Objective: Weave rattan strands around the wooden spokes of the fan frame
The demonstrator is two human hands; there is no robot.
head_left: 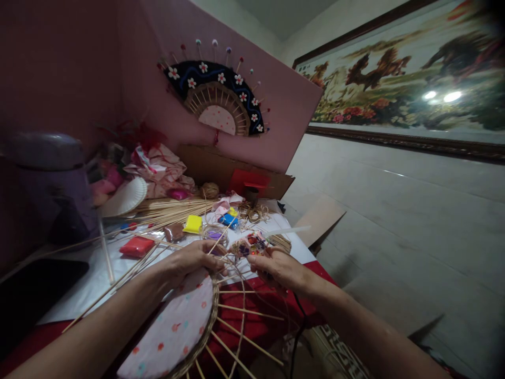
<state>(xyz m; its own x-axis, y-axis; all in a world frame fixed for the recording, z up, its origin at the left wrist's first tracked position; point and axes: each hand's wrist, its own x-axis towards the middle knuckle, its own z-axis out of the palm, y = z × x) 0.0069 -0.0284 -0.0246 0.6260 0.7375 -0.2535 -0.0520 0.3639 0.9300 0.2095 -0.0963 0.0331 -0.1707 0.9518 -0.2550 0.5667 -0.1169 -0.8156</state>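
As the right hand [276, 266] tightly grips a glue gun [250, 243] facing 9 o'clock, the left hand [193, 260] pinches a fan [177, 326] slanting lengthwise toward 7.

Fanned sticks [252, 312] blocking below, black cord [298, 336] (dangling) nearby, open air above right forearm [347, 313]

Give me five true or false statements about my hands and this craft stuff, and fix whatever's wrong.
1. The right hand holds a flower-patterned tool. True.
2. The left hand touches nothing. False: the left hand holds the half-round piece.
3. The half-round piece is plain. False: its pale face has coloured spots.
4. Thin sticks extend from its curved edge. True.
5. In the picture, the yellow packet lies right of the red packet. True.
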